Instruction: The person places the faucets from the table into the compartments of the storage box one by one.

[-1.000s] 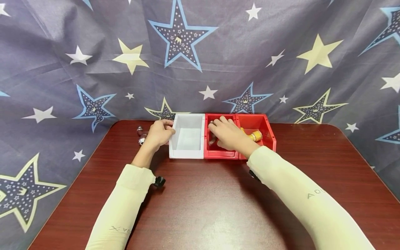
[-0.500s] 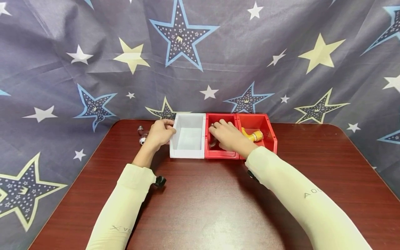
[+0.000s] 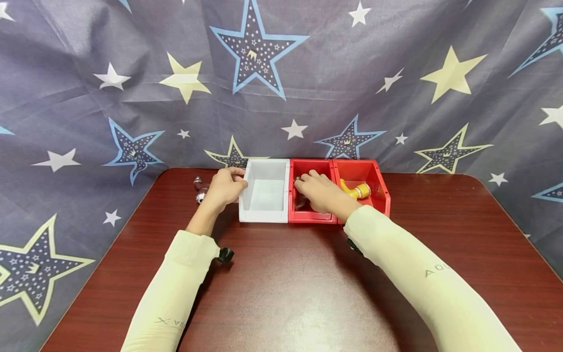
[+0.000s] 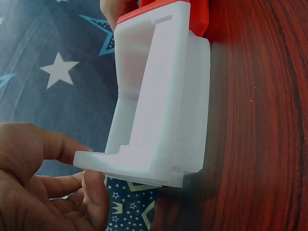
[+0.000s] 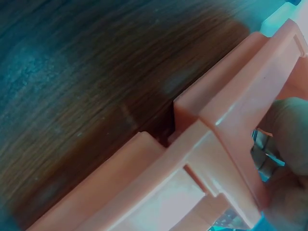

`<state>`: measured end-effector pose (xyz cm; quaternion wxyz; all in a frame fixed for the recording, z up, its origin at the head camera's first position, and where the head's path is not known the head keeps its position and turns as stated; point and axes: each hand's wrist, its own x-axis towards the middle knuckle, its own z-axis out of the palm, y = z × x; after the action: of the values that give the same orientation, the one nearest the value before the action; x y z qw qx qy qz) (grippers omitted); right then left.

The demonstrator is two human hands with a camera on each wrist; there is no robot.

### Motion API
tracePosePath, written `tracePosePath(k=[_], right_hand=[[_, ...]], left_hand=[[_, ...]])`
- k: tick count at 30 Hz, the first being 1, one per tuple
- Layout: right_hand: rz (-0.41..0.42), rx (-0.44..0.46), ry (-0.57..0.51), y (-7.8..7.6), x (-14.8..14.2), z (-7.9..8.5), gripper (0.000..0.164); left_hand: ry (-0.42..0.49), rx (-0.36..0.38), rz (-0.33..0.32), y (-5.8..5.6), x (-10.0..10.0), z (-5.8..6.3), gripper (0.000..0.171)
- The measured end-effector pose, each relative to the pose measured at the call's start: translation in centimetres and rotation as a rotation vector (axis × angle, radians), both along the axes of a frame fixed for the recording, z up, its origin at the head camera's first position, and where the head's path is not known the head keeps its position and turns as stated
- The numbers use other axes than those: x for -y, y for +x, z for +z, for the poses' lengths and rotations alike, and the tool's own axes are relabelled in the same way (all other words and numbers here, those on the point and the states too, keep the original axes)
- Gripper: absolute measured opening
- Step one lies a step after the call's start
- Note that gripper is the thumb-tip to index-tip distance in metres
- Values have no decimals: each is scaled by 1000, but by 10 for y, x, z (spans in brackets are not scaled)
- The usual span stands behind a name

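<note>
Backdrop (image 3: 325,98) and table (image 3: 281,293): stars above, red-brown wood below

Printed with blue-edged, pale yellow and white stars, the grey-violet cloth fills the upper part of the head view and hangs in soft folds behind the table, whose grained surface catches a bright reflection near the front. The right sleeve (image 3: 426,269) and the left sleeve (image 3: 162,303), both cream and marked with grey lettering, reach in from the bottom edge.

Near the far edge of the table, a row of bins stands side by side: the white bin (image 3: 265,216) at the left, the middle red bin (image 3: 313,218) next to it, and the right red bin (image 3: 384,195) at the end.

The left hand (image 3: 225,186) pinches the white bin's left rim, with digits on both faces of the edge. The right hand (image 3: 323,192) reaches down into the middle red bin and grips a dark fitting (image 3: 301,200) there, largely covered by the fingers; the right wrist view shows a shiny metal part (image 5: 261,158) beside the digits.

A yellow fitting (image 3: 360,191) lies in the right red bin. On the table, just left of the left hand, rests a brown-and-chrome fitting (image 3: 201,196). A small black device (image 3: 226,255) sits at the left cuff.
</note>
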<state>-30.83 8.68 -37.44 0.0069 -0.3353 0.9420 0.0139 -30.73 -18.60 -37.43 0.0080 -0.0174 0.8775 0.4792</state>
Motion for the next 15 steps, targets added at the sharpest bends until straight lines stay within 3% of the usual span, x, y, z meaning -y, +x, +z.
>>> tracePosePath(k=[15], right_hand=[[-10, 40, 57, 3, 3, 3, 59]], left_hand=[[14, 2, -1, 0, 0, 1, 41]])
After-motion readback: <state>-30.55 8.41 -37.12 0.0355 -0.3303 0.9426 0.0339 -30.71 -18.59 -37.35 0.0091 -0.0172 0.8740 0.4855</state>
